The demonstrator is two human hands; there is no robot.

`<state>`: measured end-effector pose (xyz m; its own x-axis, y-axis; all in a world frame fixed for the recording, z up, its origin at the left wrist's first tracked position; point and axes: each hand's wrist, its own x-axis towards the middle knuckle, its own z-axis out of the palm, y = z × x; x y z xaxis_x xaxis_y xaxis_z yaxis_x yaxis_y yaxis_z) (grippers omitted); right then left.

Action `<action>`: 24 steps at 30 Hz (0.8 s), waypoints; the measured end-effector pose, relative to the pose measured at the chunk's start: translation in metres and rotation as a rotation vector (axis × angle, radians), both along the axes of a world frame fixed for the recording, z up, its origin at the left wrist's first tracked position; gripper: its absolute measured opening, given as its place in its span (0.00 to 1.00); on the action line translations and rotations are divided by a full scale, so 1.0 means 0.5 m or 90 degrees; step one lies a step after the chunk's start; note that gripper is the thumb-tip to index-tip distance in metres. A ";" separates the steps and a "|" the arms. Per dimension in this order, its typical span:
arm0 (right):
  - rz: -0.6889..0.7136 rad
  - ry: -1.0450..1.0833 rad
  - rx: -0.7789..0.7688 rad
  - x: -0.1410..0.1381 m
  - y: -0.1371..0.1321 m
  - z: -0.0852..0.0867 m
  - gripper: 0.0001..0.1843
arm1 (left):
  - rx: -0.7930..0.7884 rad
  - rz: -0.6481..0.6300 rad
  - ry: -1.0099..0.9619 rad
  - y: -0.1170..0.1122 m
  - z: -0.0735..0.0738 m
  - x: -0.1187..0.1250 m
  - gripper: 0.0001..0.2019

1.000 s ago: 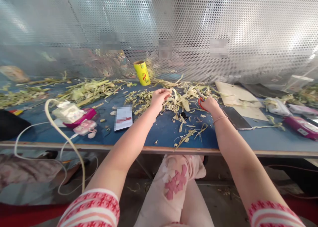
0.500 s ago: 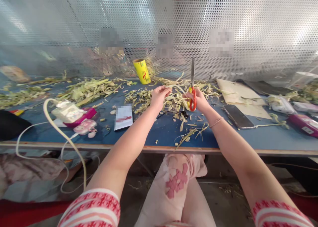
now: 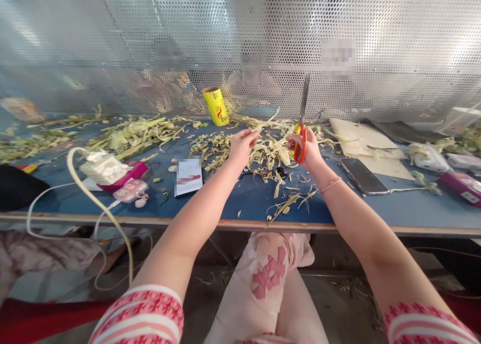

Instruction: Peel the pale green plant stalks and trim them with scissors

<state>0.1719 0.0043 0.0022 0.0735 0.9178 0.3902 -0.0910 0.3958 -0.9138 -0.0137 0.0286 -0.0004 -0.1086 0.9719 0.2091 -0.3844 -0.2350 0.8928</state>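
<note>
My left hand (image 3: 242, 146) is closed in a pinch over the bench, with a pale dried plant strip (image 3: 267, 124) reaching up and right from its fingertips. To the right, my right hand (image 3: 311, 146) grips scissors (image 3: 303, 108) by their red and yellow handles. Their blades point upward and look nearly closed. Beneath and between both hands spreads a pile of curled, yellowish plant trimmings (image 3: 276, 153). Thin stalks (image 3: 287, 206) and small scraps lie closer to the bench edge.
On the blue bench (image 3: 240, 203) stand a yellow tube (image 3: 216, 107) and a tilted phone-like screen (image 3: 188, 177). A dark phone (image 3: 364, 176), cardboard (image 3: 366, 143) and a charger with cables (image 3: 130, 191) lie around. More stalks (image 3: 139, 136) sit left; perforated metal (image 3: 240, 28) rises behind.
My right hand has shifted right and slightly up with the scissors, away from my left hand. The pale strip that arched between both hands now extends only from the left.
</note>
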 end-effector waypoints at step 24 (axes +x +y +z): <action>0.008 -0.494 -0.022 -0.068 -0.081 -0.007 0.28 | 0.031 0.020 -0.314 -0.029 0.034 0.013 0.07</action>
